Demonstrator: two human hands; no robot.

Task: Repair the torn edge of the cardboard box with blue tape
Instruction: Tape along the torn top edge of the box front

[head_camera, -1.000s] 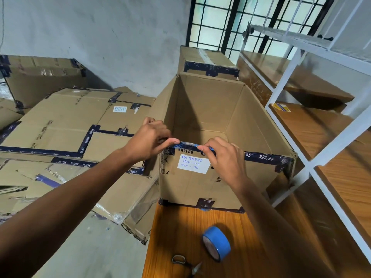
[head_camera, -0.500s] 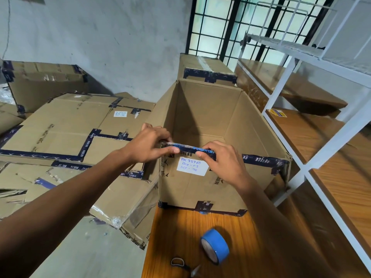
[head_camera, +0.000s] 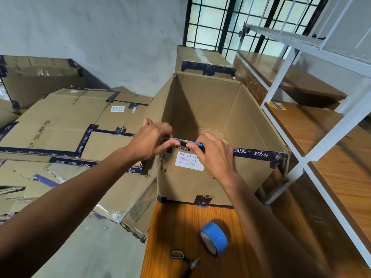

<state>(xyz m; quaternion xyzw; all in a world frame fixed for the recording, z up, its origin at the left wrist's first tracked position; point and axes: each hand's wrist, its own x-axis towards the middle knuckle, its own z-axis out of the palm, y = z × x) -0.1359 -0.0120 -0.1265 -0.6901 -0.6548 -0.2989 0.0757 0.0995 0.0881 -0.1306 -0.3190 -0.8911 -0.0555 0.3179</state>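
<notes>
The box (head_camera: 216, 177) stands open on the counter (head_camera: 180, 227). Both hands, left (head_camera: 149, 142) and right (head_camera: 214, 155), pinch a blue tape strip (head_camera: 186, 141) over its near rim, probably to fold it down both faces. The roll (head_camera: 214, 238) and scissors (head_camera: 183, 259) wait nearby.

Open box mouth ahead of you, crowded flanks

Your way down into the cardboard box (head_camera: 204, 109) is open from above; the white shelf frame (head_camera: 313, 137) hems its right side; flattened cartons (head_camera: 60, 125) crowd the left; on the bench (head_camera: 172, 227) the tape roll (head_camera: 214, 238) and scissors (head_camera: 185, 261) take the near strip.
</notes>
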